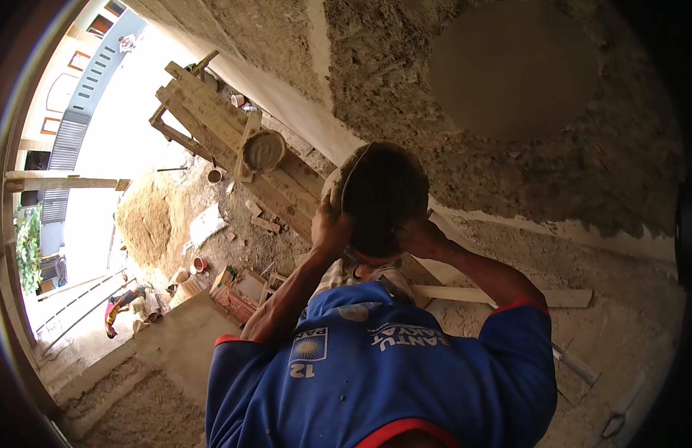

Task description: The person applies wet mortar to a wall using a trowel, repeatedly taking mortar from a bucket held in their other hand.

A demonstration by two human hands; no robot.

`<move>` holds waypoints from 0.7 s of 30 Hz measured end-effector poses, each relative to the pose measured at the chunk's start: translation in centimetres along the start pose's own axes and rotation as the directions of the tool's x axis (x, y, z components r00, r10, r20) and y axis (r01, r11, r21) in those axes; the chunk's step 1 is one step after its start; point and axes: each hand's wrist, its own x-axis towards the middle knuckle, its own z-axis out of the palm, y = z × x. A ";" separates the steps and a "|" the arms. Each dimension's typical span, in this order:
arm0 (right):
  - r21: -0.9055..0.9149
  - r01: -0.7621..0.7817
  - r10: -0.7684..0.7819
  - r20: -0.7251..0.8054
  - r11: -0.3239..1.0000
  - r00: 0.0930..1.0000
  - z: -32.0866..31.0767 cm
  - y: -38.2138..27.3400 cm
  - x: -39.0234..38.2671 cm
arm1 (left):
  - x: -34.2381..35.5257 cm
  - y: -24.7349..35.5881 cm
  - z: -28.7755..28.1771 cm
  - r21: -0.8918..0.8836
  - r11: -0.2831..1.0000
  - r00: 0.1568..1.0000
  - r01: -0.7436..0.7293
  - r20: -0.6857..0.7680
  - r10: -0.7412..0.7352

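A round, mortar-stained bucket [344, 178] is tilted between my two hands, close to the rough wall. Its dark mouth faces me, and I cannot make out what is inside. My left hand [332, 228] is closed on the bucket's near left side. On the near right side, my right hand [421, 239] grips the rim, its fingers partly in shadow. Farther left, a second round bucket holding grey mortar [264, 152] stands on the plank scaffold, apart from both hands.
The wooden plank scaffold [204, 112] runs along the rough plastered wall [391, 82]. Down on the ground lie a sand heap [153, 213], a white sack [208, 225], stacked red bricks or tiles [238, 302] and small buckets [214, 176]. Another person [118, 308] is at lower left.
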 end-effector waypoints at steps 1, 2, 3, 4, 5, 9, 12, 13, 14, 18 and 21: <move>0.027 -0.010 0.010 -0.034 1.000 0.999 -0.2 -1.3 -0.5 | -0.2 0.0 -0.9 0.002 1.000 1.000 0.005 -0.012 -0.005; 0.053 -0.025 0.029 -0.072 0.998 0.997 -0.7 -2.2 -1.1 | -0.5 0.1 -1.5 -0.175 0.985 1.000 -0.003 0.026 0.007; 0.054 -0.022 0.026 -0.070 0.998 0.997 -1.4 -3.2 -1.4 | -0.6 0.1 -2.0 -0.347 0.938 0.998 -0.003 0.062 0.027; -0.011 -0.114 0.113 -0.023 0.993 0.993 -2.1 -3.9 -1.9 | -0.6 -0.1 -2.1 -0.350 0.937 0.998 -0.003 0.063 0.027; -0.079 -0.201 0.203 0.018 0.976 0.979 -2.4 -4.3 -2.1 | -0.6 -0.3 -2.3 -0.331 0.944 0.998 0.007 0.054 0.012; -0.271 -0.079 0.085 0.008 0.959 0.996 -4.3 -3.6 -0.9 | 0.0 -1.1 -2.6 -0.359 0.930 0.994 0.079 0.094 -0.048; -0.267 -0.188 0.187 -0.030 0.945 0.982 -4.8 -3.6 -1.7 | -0.5 -0.3 -2.1 -0.473 0.879 0.998 0.053 0.055 -0.031; -0.293 -0.160 0.152 -0.051 0.943 0.987 -4.6 -3.4 -1.7 | -0.6 -0.4 -2.2 -0.474 0.878 0.997 0.069 0.056 -0.049; -0.320 -0.132 0.116 -0.071 0.938 0.991 -4.6 -3.2 -1.5 | -0.4 -0.6 -2.3 -0.481 0.874 0.997 0.063 0.062 -0.037; -0.385 -0.131 0.120 -0.052 0.913 0.991 -7.1 -6.3 -0.6 | -0.2 -0.8 -2.4 -0.556 0.829 0.998 0.061 0.028 -0.055; -0.310 -0.088 0.061 -0.093 0.947 0.994 -7.9 -6.0 -1.5 | -0.1 -1.1 -3.0 -0.526 0.843 0.994 0.111 0.073 -0.085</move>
